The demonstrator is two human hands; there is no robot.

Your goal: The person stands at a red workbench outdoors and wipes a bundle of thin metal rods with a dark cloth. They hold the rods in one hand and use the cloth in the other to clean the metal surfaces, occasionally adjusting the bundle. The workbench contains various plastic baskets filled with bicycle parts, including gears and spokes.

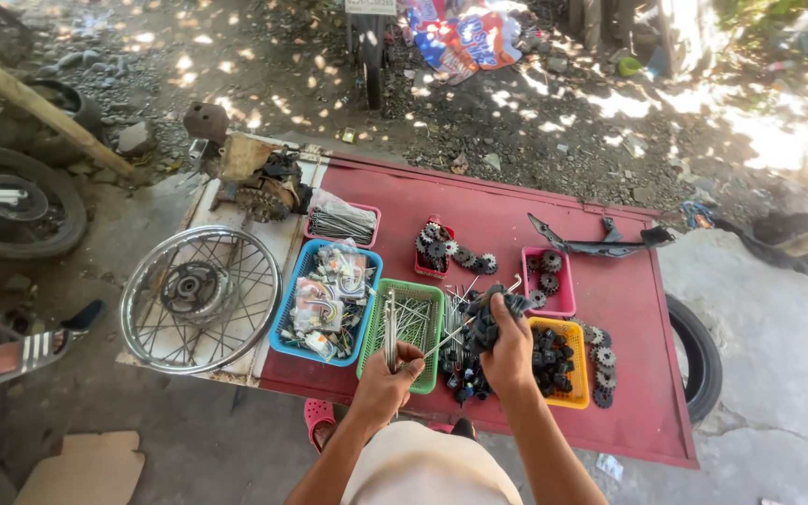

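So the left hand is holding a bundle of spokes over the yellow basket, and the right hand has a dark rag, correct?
Not quite. The head view shows the left hand holding the bundle of spokes over the green basket, not the yellow one; the yellow basket sits further right. The right hand does hold the dark rag.

Motorcycle wheel [11,201] cut off at left edge.

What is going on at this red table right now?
A person stands at a red table outdoors. Their left hand grips a bundle of metal spokes over a green basket; their right hand holds a dark rag. A spoked wheel lies to the left.
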